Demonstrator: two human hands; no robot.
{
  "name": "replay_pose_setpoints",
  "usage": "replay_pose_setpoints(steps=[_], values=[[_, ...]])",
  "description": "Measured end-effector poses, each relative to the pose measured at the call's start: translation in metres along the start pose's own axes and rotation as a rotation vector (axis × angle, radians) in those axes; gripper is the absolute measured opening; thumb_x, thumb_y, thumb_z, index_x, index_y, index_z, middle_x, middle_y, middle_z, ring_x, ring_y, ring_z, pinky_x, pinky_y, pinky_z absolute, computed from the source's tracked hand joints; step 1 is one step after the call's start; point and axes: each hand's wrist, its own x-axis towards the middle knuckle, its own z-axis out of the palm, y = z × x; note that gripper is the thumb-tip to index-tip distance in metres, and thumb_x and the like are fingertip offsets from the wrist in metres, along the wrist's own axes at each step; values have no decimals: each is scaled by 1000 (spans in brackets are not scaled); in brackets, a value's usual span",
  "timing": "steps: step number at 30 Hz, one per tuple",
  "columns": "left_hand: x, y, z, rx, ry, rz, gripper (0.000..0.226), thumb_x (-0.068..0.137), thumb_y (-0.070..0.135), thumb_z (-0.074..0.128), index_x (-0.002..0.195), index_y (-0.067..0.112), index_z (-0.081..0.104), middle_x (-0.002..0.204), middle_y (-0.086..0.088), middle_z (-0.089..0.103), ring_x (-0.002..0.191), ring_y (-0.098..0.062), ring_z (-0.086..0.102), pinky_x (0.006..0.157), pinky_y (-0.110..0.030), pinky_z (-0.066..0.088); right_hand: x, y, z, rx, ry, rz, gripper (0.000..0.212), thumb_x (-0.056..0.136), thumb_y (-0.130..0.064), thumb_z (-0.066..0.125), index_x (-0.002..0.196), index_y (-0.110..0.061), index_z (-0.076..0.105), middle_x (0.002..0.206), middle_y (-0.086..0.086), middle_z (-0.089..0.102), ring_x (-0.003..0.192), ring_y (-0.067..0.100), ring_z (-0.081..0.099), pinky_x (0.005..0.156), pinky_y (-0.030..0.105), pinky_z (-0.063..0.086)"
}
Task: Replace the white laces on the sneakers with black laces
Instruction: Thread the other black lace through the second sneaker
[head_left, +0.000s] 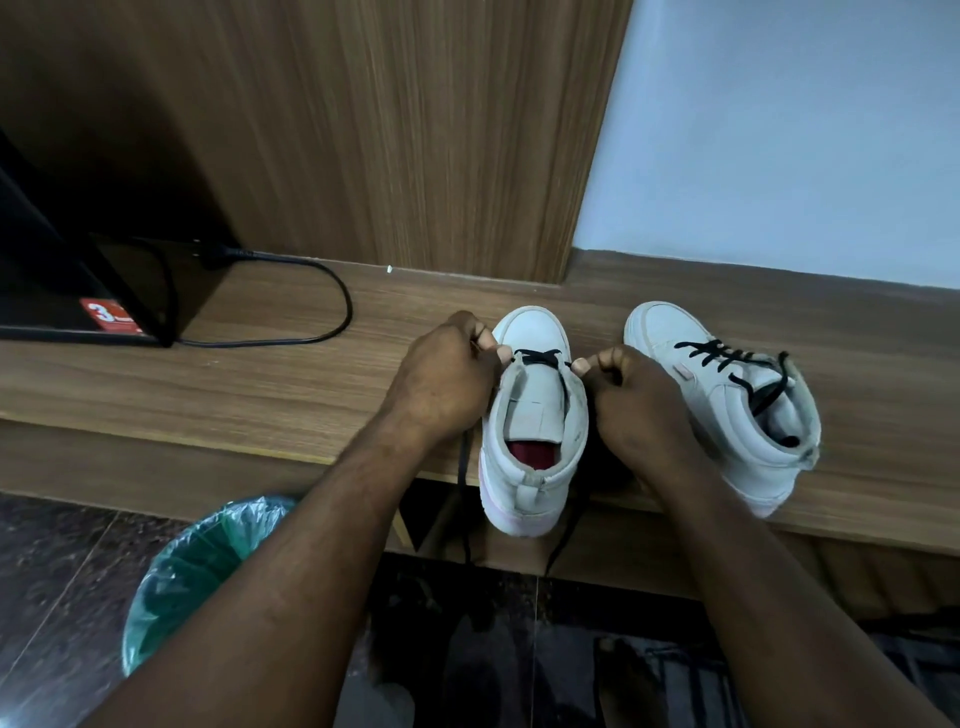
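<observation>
Left hand (441, 374) & right hand (636, 395) each pinch black lace (540, 357) ends on left sneaker (530, 415); right sneaker (727, 410) already laced w/ black.

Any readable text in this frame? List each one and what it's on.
"3": on the red sticker at the corner of the black appliance. The smaller print beside it is too blurred to read.
Small tag on the side of the right sneaker: too small to read.
Nothing else legible.

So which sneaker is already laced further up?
The far-right sneaker, beyond the right hand: its black lace crosses several rows. The centre sneaker, beside the left hand, has only one crossing near the toe.
</observation>
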Motion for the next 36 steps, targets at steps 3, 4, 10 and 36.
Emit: replay_pose_setpoints(steps=[3,4,10,36], values=[[0,1,-2,0,-30,-1,16,94,39,71,86,25,67,77,10,70,72,-7,65,63,-27,44,2,1,1,3,9,-9,20,100,-37,63,88,-22,67,81,-8,71,80,11,66,73,32,48],[0,1,-3,25,-39,1,16,94,39,71,85,25,68,78,10,70,74,-8,65,64,-27,44,2,1,1,-1,10,-13,20,101,-37,63,88,-22,67,81,-8,71,80,10,65,74,32,49],[4,-1,-2,172,-23,-24,16,97,32,67,91,18,67,90,3,72,88,-18,65,75,-30,49,4,0,1,-11,-7,-7,21,101,-35,62,86,-21,67,79,-9,71,77,9,64,71,31,48],[-44,60,-3,844,-177,229,50,77,32,73,123,33,54,121,-2,35,119,-26,33,91,-39,43,4,5,-15,174,-247,63,34,99,-42,65,68,-30,66,65,-7,66,59,7,54,67,32,47]])
